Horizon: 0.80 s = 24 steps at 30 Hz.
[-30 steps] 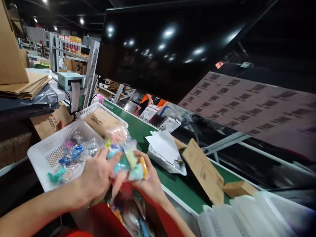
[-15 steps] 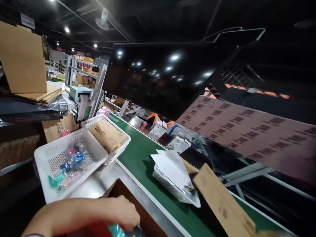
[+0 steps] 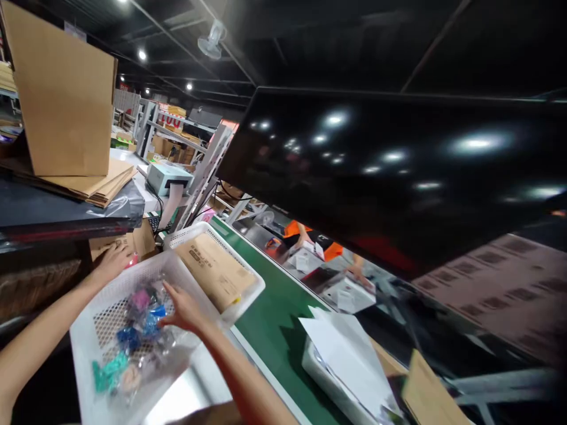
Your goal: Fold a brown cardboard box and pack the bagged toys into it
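Clear plastic packets of small coloured toys [image 3: 133, 330] lie in a white perforated basket [image 3: 88, 378] at the near edge of the steel worktop [image 3: 195, 383]. The right hand [image 3: 183, 310] reaches in, fingers narrow on the packets. The left hand [image 3: 110, 262] grips the basket's far rim. A 2nd white basket [image 3: 252, 295] alongside holds brown envelopes [image 3: 215, 271], beside the green conveyor belt [image 3: 270, 324].

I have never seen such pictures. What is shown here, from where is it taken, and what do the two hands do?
A camera on a person's head looks forward and down at that person's bare hands; no machine is involved. The right hand reaches into a white perforated plastic basket and touches small clear bags of colourful items. The left hand rests at the basket's far rim. Behind stands a second white basket with a brown envelope, beside a green conveyor belt. A large dark screen hangs above.
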Each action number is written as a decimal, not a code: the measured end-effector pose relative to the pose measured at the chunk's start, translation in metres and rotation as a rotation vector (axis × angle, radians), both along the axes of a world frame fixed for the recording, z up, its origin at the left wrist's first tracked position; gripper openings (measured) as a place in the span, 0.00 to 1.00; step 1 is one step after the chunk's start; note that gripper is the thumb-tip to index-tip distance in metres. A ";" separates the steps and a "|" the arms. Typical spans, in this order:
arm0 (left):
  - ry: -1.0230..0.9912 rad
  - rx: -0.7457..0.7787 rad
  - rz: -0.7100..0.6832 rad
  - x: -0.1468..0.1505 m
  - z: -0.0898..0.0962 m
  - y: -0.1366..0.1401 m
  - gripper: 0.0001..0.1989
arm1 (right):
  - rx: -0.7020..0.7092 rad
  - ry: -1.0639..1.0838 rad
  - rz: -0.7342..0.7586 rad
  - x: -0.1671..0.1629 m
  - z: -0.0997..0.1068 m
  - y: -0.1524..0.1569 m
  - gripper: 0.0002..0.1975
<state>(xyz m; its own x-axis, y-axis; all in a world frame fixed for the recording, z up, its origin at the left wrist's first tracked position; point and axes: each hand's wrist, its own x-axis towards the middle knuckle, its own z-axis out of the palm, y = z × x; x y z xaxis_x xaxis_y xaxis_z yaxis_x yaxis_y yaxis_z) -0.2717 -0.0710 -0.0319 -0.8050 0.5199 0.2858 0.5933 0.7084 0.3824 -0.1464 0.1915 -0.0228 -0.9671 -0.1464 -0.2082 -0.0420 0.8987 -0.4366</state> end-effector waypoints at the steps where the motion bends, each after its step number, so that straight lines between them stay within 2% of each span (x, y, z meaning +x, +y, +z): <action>1: 0.003 -0.017 0.002 -0.006 -0.005 0.000 0.25 | 0.033 -0.015 -0.012 -0.030 -0.019 -0.013 0.63; 3: -0.006 -0.039 0.017 -0.014 -0.011 0.002 0.27 | 0.103 -0.046 -0.027 -0.066 -0.058 -0.034 0.67; 4: -0.017 -0.040 0.024 -0.016 -0.013 0.003 0.28 | 0.133 -0.059 -0.011 -0.071 -0.076 -0.041 0.67; 6: -0.038 -0.042 0.037 -0.015 -0.015 0.001 0.27 | 0.158 -0.079 0.082 -0.061 -0.103 -0.047 0.66; 7: -0.050 -0.033 0.049 -0.010 -0.017 -0.001 0.26 | 0.149 -0.088 0.177 -0.048 -0.112 -0.046 0.64; 10: -0.141 0.106 0.119 0.025 -0.031 -0.016 0.24 | 0.036 -0.151 0.549 0.003 -0.120 -0.034 0.49; 12: -0.322 0.209 0.096 0.057 -0.044 -0.027 0.24 | -0.072 -0.198 0.702 0.026 -0.113 -0.024 0.42; 13: -0.443 0.224 0.019 0.072 -0.051 -0.031 0.24 | -0.110 -0.207 0.692 0.032 -0.109 -0.020 0.41; 15: -0.667 0.147 -0.209 0.094 -0.066 -0.033 0.22 | -0.092 -0.202 0.515 0.031 -0.102 -0.014 0.48; 17: -0.763 -0.052 -0.366 0.104 -0.078 -0.026 0.19 | 0.022 -0.262 0.259 0.021 -0.099 -0.013 0.66; 18: -0.758 -0.200 -0.388 0.105 -0.083 -0.020 0.19 | 0.080 -0.333 0.165 0.015 -0.099 -0.015 0.75; 19: -0.723 -0.359 -0.379 0.104 -0.088 -0.013 0.26 | 0.131 -0.422 0.107 0.011 -0.101 -0.017 0.80; 22: -0.622 -0.724 -0.331 0.100 -0.100 0.010 0.73 | 0.194 -0.594 0.057 0.013 -0.114 -0.031 0.79; 23: -0.618 -0.782 -0.318 0.100 -0.104 0.015 0.82 | 0.208 -0.595 0.037 0.017 -0.120 -0.036 0.79; 24: -0.621 -0.813 -0.308 0.100 -0.108 0.019 0.86 | 0.214 -0.560 0.015 0.022 -0.125 -0.043 0.79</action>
